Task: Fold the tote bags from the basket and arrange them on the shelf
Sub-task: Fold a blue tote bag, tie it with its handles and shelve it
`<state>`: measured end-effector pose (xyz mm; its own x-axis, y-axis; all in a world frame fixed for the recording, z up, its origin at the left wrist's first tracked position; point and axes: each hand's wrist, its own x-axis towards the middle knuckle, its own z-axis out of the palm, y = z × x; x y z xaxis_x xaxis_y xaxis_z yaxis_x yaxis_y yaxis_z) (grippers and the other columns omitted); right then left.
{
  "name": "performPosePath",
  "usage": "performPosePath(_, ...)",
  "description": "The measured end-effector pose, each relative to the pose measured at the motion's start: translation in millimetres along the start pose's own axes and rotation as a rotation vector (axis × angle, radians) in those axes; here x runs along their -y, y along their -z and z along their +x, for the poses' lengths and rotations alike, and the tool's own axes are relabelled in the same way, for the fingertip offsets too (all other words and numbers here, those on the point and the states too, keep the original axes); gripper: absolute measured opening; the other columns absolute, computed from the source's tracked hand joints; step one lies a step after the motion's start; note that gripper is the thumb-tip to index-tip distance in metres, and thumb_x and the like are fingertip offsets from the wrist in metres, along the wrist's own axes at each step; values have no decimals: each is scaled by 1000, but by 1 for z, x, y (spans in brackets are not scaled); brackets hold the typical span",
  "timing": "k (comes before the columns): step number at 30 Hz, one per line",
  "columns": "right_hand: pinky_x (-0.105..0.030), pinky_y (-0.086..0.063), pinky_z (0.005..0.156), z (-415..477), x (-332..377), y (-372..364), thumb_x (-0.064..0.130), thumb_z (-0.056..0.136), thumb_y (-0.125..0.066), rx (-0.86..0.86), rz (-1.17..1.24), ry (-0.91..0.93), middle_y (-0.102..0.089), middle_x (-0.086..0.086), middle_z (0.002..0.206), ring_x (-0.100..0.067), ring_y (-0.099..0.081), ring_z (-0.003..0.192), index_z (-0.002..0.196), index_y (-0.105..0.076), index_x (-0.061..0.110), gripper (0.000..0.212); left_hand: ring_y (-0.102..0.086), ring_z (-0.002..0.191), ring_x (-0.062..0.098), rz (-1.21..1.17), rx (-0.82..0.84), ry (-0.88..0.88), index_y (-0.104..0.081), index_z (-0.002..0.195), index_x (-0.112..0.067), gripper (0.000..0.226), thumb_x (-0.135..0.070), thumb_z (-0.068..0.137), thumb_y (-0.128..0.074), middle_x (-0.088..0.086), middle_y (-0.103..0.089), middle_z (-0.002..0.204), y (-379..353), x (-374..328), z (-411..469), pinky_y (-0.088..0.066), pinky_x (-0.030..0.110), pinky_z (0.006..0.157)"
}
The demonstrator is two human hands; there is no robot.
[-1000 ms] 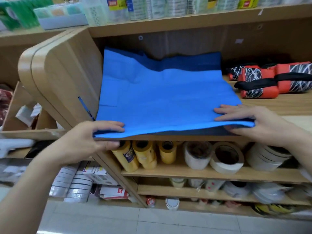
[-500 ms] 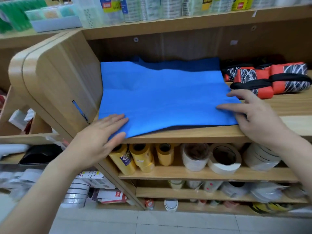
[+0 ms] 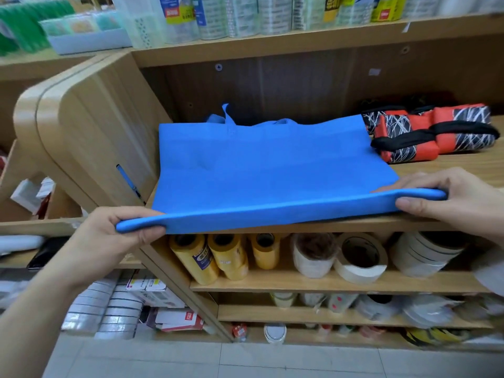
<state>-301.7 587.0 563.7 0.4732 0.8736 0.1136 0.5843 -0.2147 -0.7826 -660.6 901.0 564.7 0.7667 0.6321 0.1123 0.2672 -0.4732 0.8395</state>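
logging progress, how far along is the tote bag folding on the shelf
Done: red patterned bags lie bundled on the shelf. In hand: left hand and right hand pinch the near edge of the blue tote bag, mid-fold. Left: finish folding it; basket not in view.

Folded blue tote bag (image 3: 267, 165) flat on wooden shelf (image 3: 463, 165), handles rearward

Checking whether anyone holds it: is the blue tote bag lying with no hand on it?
No, the left hand and the right hand each grip a near corner of the blue tote bag.
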Motion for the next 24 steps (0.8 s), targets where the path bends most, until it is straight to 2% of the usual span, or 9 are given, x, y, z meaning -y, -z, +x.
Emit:
performPosePath(2,-8,-41,56,-1,2,-4,81,57,-70,-74,71,-20,-69,4,67,-1,-58,61,78,-77,30,56,-61,72,-2,-129,-129,21,-77,77,-38,9,-42,69,-79,-15,-72,74,-9,0,1,-46,7,68)
performPosePath(5,-6,-43,51,-2,11,-10,39,79,-71,-193,248,-98,-69,14,61,5,-59,53,78,-78,23,17,-60,68,-8,-212,-303,32,-70,81,-25,16,-9,84,-67,-21,-69,69,-25,-4,5,-45,5,64)
performPosePath(7,-6,-48,58,1,13,-14,47,69,-73,-273,337,-149,-75,12,76,7,-66,64,86,-73,16,35,-63,71,-9,-249,-393,25,-61,90,-27,15,-12,89,-63,-25,-70,74,-32,-11,8,-48,6,64)
performPosePath(9,-7,-49,59,5,13,-20,44,73,-72,-370,298,-207,-74,9,84,8,-65,66,85,-70,20,27,-66,79,-2,-164,-460,37,-58,91,-29,12,-19,90,-65,-18,-71,82,-39,-10,11,-54,17,68)
performPosePath(11,-20,-53,66,10,16,-28,37,83,-71,-484,106,-254,-71,7,86,1,-65,68,81,-68,22,16,-65,86,7,4,-502,74,-55,94,-28,14,-25,90,-68,-13,-67,90,-44,-7,13,-52,28,69)
performPosePath(14,-41,-49,71,16,15,-39,45,83,-72,-558,-227,-262,-66,-2,87,-25,-60,79,96,-62,19,31,-61,89,17,184,-552,127,-51,112,-32,30,-29,88,-69,-10,-63,96,-49,-9,14,-46,29,68)
performPosePath(18,-37,-40,65,20,10,-42,47,79,-74,-547,-387,-251,-55,1,81,-22,-51,75,114,-53,27,45,-57,89,25,487,-529,118,-51,123,-31,39,-31,88,-68,-4,-59,97,-51,-13,15,-44,37,73)
performPosePath(21,-34,-41,75,22,8,-42,36,79,-77,-523,-434,-168,-45,2,97,-16,-46,88,120,-53,27,48,-54,93,30,734,-512,17,-62,121,-22,38,-24,85,-71,2,-52,98,-50,-13,15,-43,38,67)
performPosePath(24,-32,-38,89,24,2,-40,19,81,-76,-453,-529,38,-49,-6,112,-23,-48,101,111,-66,18,32,-48,117,36,909,-273,-230,-70,119,-19,35,-35,88,-68,13,-54,128,-41,-11,17,-47,50,86)
